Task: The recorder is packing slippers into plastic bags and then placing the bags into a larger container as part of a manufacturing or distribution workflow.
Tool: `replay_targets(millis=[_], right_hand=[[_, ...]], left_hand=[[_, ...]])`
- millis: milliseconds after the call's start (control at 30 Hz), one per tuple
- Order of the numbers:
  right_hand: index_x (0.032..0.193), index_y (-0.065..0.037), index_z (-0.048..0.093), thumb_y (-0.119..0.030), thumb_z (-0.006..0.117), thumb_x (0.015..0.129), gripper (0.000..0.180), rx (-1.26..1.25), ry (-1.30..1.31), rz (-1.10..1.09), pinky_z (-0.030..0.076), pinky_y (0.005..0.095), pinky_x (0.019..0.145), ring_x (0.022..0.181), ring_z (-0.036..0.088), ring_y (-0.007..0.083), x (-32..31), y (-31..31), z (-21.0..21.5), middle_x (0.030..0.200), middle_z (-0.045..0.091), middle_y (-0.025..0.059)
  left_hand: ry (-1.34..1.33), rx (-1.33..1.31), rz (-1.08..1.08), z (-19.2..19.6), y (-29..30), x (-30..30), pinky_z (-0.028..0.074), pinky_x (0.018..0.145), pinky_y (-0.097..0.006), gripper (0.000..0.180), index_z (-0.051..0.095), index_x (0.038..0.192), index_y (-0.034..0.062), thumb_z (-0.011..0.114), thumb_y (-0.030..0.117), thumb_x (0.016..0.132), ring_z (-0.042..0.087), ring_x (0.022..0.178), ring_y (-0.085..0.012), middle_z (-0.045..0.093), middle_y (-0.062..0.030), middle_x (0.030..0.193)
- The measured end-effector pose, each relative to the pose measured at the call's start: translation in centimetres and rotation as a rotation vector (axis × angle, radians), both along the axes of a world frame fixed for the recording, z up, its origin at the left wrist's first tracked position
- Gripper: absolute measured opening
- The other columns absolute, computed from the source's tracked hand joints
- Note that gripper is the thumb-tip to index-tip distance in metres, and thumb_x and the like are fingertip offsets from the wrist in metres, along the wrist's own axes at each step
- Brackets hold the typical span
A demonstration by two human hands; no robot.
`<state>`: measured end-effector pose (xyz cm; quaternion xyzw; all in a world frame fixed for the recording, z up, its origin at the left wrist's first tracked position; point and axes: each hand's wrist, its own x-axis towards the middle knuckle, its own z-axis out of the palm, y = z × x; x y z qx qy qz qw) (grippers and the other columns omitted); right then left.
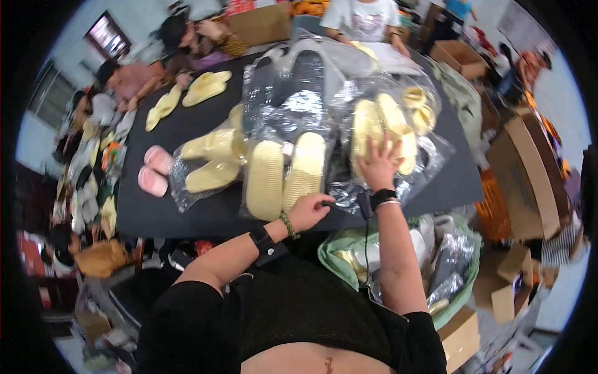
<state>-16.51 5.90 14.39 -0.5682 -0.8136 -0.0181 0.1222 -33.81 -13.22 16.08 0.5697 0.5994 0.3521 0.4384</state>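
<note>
My right hand [379,161] lies with spread fingers on a bagged pair of pale yellow slippers [389,112] at the right of the table. My left hand [308,212] is closed near the table's front edge, with a small dark piece showing at its fingertips; I cannot make out what it is. Just beyond it lies another yellow pair in clear plastic, its left slipper [265,177] ribbed and flat. Behind that pair, dark slippers [308,81] sit in clear bags. A black box on a cable [365,204] hangs beside my right wrist.
The black table [205,215] also bears bagged yellow slippers [215,176], pink slippers [153,180] and loose yellow ones [207,88]. A green sack [336,246] of bagged footwear stands below the front edge. Cardboard boxes [520,174] crowd the right; people sit across and at left.
</note>
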Motion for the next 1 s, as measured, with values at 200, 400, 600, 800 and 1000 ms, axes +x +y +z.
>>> replay_targets(millis=[200, 400, 600, 800, 1000], right_hand=[[0.150, -0.036, 0.030, -0.055, 0.059, 0.087, 0.072, 0.031, 0.026, -0.037, 0.017, 0.0750, 0.104, 0.145, -0.002, 0.0469, -0.8, 0.8, 0.0, 0.162, 0.003, 0.0087], [0.152, -0.033, 0.026, -0.044, 0.065, 0.085, 0.078, 0.154, 0.075, 0.023, 0.019, 0.0710, 0.107, 0.145, 0.003, 0.0478, -1.1, -0.9, -0.2, 0.162, 0.002, 0.0101], [0.152, -0.032, 0.025, -0.042, 0.064, 0.086, 0.077, 0.097, 0.022, -0.113, 0.015, 0.0692, 0.109, 0.146, 0.002, 0.0459, -1.9, -2.8, -0.1, 0.162, 0.004, 0.0142], [0.150, -0.029, 0.032, -0.042, 0.062, 0.088, 0.070, 0.162, 0.068, -0.230, 0.014, 0.0650, 0.110, 0.146, 0.001, 0.0451, -2.7, -7.5, 0.8, 0.161, 0.002, 0.0153], [0.146, -0.020, 0.035, -0.035, 0.066, 0.086, 0.069, 0.131, 0.031, -0.383, 0.018, 0.0642, 0.109, 0.145, 0.005, 0.0476, -1.4, -17.6, -1.6, 0.159, 0.006, 0.0207]], left_hand=[[-0.024, -0.046, 0.190, -0.3, -7.4, -6.8, 0.053, 0.072, -0.025, 0.025, 0.065, 0.116, 0.0005, 0.059, 0.007, 0.093, 0.065, 0.078, -0.0100, 0.070, -0.0065, 0.093], [-0.055, 0.076, 0.502, -2.7, -12.8, -14.9, 0.055, 0.075, -0.026, 0.029, 0.058, 0.123, -0.0008, 0.054, 0.004, 0.095, 0.068, 0.083, -0.0133, 0.069, -0.0098, 0.096], [-0.175, 0.035, 0.643, -5.0, -16.2, -24.7, 0.055, 0.072, -0.026, 0.028, 0.061, 0.121, 0.0017, 0.055, 0.005, 0.094, 0.068, 0.079, -0.0156, 0.070, -0.0104, 0.094], [0.472, 0.139, 0.582, -8.6, -19.8, -35.5, 0.053, 0.075, -0.032, 0.029, 0.060, 0.123, 0.0026, 0.053, 0.006, 0.095, 0.067, 0.087, -0.0193, 0.069, -0.0127, 0.099], [0.655, 0.272, 0.276, -9.7, -22.3, -38.0, 0.041, 0.100, -0.042, 0.034, 0.056, 0.126, 0.0010, 0.053, 0.006, 0.092, 0.053, 0.118, -0.0323, 0.052, -0.0196, 0.130]])
